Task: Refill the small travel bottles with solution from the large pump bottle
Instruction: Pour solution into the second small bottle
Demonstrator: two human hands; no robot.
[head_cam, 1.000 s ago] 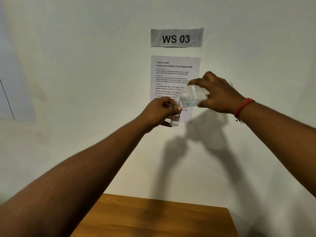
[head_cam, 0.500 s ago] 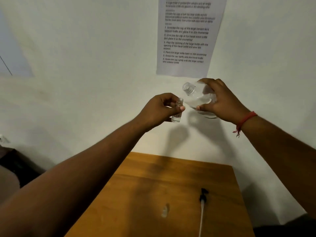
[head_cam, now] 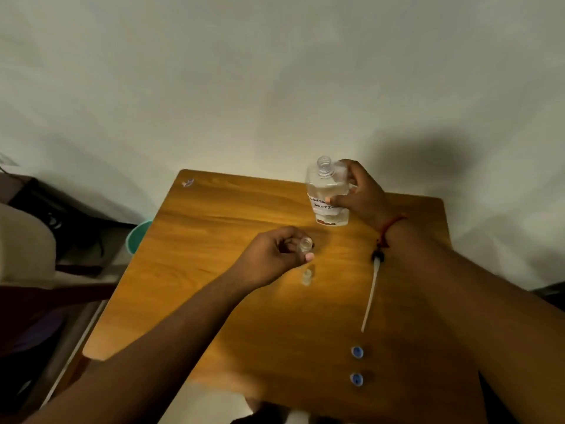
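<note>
1. The left hand (head_cam: 272, 255) pinches a small bottle (head_cam: 305, 243) between curled fingers and thumb; the bottle is uncapped, its mouth up, held above the middle of the table (head_cam: 214, 240).
2. The right hand (head_cam: 360, 194) grips the large bottle (head_cam: 327, 191), fingers wrapped round its labelled side; the bottle is upright, open-necked, partly full of clear liquid, at the far side of the table; whether its base touches the wood I cannot tell.
3. A second small bottle (head_cam: 306, 276) lies on the table just near of the left hand.
4. The pump (head_cam: 371, 292) lies on the table right of centre, black head far, its tube pointing near.
5. Two blue caps (head_cam: 356, 352) sit near of the tube's end, one behind the other.
</note>
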